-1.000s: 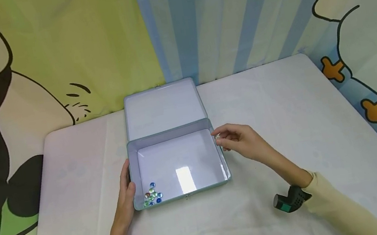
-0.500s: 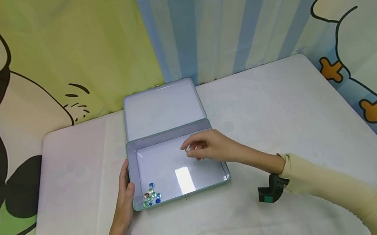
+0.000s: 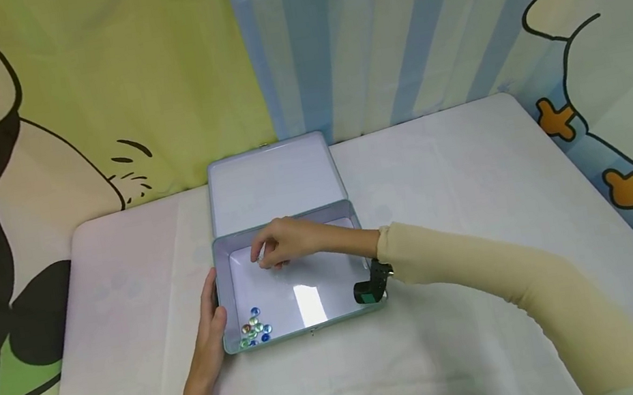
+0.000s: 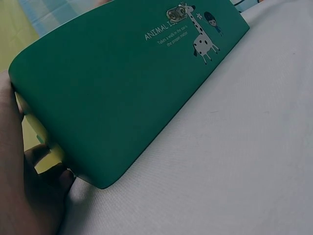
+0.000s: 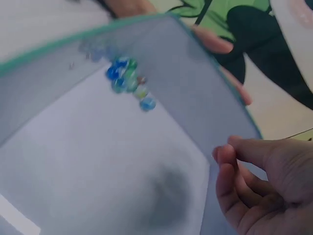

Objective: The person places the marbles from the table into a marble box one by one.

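A tin box point(image 3: 307, 333) lies on the table with its lid point(image 3: 275, 183) laid back; its outside is green with a giraffe print point(image 4: 201, 41). Several blue, green and reddish glass marbles point(image 3: 255, 329) cluster in the box's near left corner. Above the far left part of the box floor, my right hand point(image 3: 286, 238) pinches a small clear marble point(image 3: 261, 256) between thumb and fingertips; in the right wrist view the fingers hide it. Outside the box, my left hand point(image 3: 210, 328) rests against the left wall, fingers and thumb along it.
A white cloth point(image 3: 446, 191) covers the table. Behind it hang printed curtains point(image 3: 322, 38) with cartoon figures. A metal clasp point(image 4: 177, 13) sits on the box's front wall. Each wrist carries a black camera point(image 3: 371, 283).
My right hand has moved left with the marble, from outside the box's right wall to over its far left part. My left hand and the marbles in the corner stay put.
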`<action>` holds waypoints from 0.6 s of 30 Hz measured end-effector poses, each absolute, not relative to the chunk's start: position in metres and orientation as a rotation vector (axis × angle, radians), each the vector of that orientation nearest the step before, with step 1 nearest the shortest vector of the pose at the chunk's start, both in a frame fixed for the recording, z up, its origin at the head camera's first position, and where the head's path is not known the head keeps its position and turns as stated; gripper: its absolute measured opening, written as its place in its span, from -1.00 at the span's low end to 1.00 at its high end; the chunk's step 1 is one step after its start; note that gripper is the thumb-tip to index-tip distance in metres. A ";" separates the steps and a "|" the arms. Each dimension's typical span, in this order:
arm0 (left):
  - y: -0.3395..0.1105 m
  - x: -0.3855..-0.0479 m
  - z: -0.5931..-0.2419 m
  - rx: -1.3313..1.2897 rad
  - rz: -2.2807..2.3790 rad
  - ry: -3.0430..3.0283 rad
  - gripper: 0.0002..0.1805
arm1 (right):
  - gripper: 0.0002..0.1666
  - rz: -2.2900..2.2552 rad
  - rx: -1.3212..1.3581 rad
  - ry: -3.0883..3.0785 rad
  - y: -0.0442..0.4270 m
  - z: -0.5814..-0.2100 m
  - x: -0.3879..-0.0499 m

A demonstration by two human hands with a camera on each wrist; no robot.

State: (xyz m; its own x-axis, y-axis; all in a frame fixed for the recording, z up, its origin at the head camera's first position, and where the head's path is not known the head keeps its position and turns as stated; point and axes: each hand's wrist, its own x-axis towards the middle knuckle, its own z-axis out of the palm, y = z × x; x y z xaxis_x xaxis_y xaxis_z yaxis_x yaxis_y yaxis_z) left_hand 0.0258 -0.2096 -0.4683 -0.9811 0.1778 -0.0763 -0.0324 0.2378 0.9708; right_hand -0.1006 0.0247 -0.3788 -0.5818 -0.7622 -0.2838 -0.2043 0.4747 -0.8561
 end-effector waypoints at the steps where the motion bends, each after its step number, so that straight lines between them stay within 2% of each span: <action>1: -0.209 0.026 -0.468 0.138 1.836 2.331 -0.35 | -0.72 -1.038 -0.812 2.050 0.021 -0.381 -0.103; 8: -0.207 0.025 -0.468 0.154 1.838 2.349 -0.34 | -0.84 -0.914 -0.838 2.061 0.006 -0.405 -0.113; 18: -0.207 0.026 -0.467 0.157 1.836 2.361 -0.34 | -0.83 -0.916 -0.801 2.082 0.002 -0.421 -0.111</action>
